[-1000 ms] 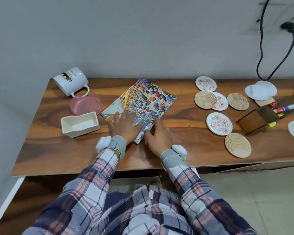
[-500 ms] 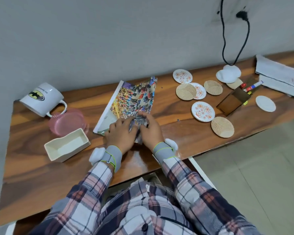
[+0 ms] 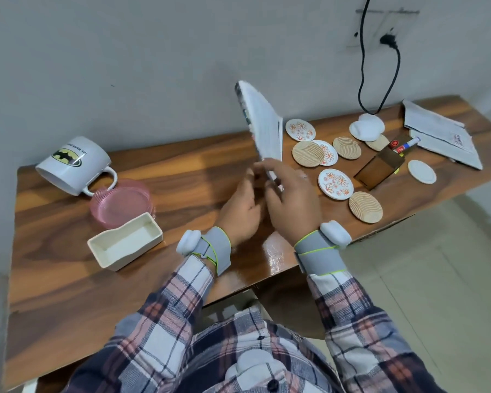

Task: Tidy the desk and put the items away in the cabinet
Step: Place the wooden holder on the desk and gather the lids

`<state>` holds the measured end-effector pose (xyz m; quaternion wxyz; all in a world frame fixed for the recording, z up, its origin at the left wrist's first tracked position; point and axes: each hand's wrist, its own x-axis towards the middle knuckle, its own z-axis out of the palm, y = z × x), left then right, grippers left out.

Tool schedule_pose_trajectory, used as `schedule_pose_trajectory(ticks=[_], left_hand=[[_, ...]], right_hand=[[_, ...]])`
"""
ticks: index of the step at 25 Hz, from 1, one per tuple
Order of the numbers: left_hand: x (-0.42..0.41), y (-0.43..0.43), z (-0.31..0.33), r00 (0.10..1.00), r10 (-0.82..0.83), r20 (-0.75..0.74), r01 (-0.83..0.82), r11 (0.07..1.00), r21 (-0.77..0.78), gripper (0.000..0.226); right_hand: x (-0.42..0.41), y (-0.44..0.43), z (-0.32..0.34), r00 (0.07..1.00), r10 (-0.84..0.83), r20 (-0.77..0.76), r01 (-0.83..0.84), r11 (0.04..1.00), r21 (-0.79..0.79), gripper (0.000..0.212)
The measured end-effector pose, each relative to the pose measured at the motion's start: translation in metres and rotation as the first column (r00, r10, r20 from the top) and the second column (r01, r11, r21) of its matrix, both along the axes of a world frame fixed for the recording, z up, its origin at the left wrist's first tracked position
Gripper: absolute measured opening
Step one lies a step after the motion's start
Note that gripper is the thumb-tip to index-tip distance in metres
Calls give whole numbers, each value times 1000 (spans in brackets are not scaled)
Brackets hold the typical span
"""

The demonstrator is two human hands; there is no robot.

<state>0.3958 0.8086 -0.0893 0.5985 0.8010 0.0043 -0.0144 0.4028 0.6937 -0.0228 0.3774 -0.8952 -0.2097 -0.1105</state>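
Your left hand (image 3: 241,211) and right hand (image 3: 292,205) meet above the glossy wooden tabletop (image 3: 182,171), fingers curled on the lower edge of the thin magazine (image 3: 265,129). It now stands nearly upright in the air; half a second ago it lay flat. Round coasters (image 3: 336,184) lie to its right.

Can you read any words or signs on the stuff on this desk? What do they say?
No words read clearly.
On the mug: a bat sign with no words in it; the small print beside it is too small to read.
On the magazine: the page print is blurred.
On the papers: a small mark, blurred.
On the marker: the label is too small.
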Motion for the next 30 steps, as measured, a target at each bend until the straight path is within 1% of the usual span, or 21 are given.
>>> schedule_pose_trajectory(ticks=[1, 3, 5, 7, 9, 12, 18, 20, 23, 25, 27, 30], left_hand=[[-5, 7, -1, 996, 82, -32, -82, 997, 12, 85], [-18, 27, -6, 969, 238, -64, -233, 969, 84, 83], [-32, 42, -9, 958, 271, -92, -248, 947, 206, 75], [-46, 49, -9, 958, 256, -129, -216, 939, 266, 65], [-57, 47, -5, 961, 230, -150, -190, 952, 240, 59], [-71, 47, -3, 965, 227, -133, -201, 962, 184, 53], [-98, 49, -18, 952, 263, -155, -201, 922, 330, 52], [-94, 28, -20, 966, 235, -111, -177, 908, 380, 50], [-81, 0, -17, 985, 174, 20, -162, 862, 480, 45], [-63, -40, -12, 995, 60, 85, -95, 858, 505, 44], [-51, -80, -7, 995, -10, 104, -46, 849, 527, 44], [-38, -178, -5, 976, -162, 143, 52, 818, 573, 45]], right_hand=[[-4, 6, -6, 998, 20, -67, -22, 999, -28, 38], [-14, 20, -19, 966, 53, -255, -62, 998, -27, 29], [-19, 32, -30, 926, 83, -368, -91, 996, -6, 25], [-21, 44, -36, 912, 93, -399, -98, 995, 7, 23], [-22, 50, -42, 913, 73, -401, -84, 996, -8, 22], [-28, 60, -56, 903, 79, -423, -103, 994, -32, 20], [-51, 60, -72, 861, 111, -497, -143, 989, -25, 18], [-55, 36, -71, 865, 79, -496, -106, 994, -28, 17], [-51, -1, -63, 889, 26, -458, -59, 997, -57, 17], [-45, -48, -55, 898, -69, -435, 40, 996, -76, 17], [-41, -91, -51, 895, -118, -431, 106, 993, -51, 17], [-43, -190, -52, 889, -214, -405, 219, 975, -36, 17]])
